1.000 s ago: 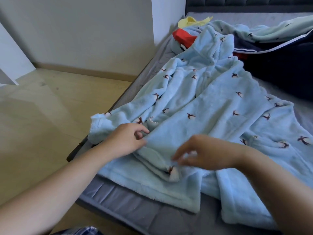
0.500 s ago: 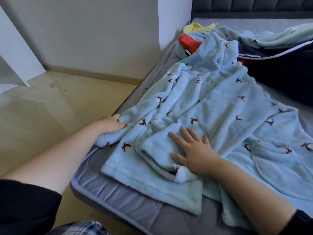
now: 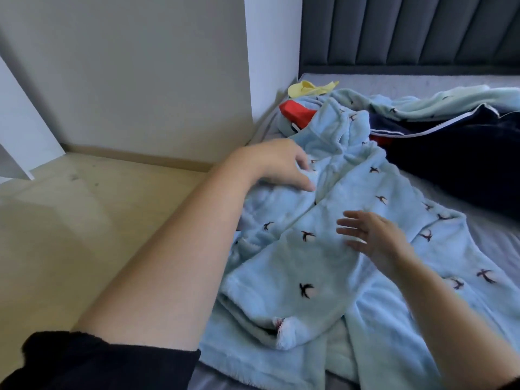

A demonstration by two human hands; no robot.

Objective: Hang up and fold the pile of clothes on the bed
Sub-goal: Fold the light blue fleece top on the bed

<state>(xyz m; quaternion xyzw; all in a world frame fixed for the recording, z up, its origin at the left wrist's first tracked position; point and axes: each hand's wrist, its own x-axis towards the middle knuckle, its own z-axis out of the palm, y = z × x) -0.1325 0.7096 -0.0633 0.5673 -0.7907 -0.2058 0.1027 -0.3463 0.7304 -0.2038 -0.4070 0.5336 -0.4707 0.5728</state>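
Now, your robe (image 3: 323, 277) lies spread over the near left part of the bed (image 3: 501, 243). Its collar end points toward the pile (image 3: 455, 159) by the headboard, and its hem is toward you with one flap doubled over. Your left hand (image 3: 281, 164) is up near the collar with its fingers curled, and thumb and forefinger seem to pinch a ridge of fleece. Your right hand (image 3: 374, 235) is spread over the robe's middle, fingers straight and apart. It is blurred, so I cannot tell whether it presses the cloth or hovers just above.

Expect thick plush fleece that is soft, limp and bulky, and probably heavier than thin clothes. It should grip well rather than slip, but folds will likely spring open, and it may drag on the mattress. For hanging, take full handfuls at both shoulders beside the collar, not a fingertip pinch of nap. For folding, hold the edges and hem corners, then flatten each fold with an open palm. The robe lies close to the bed's side, so mind it sliding off.
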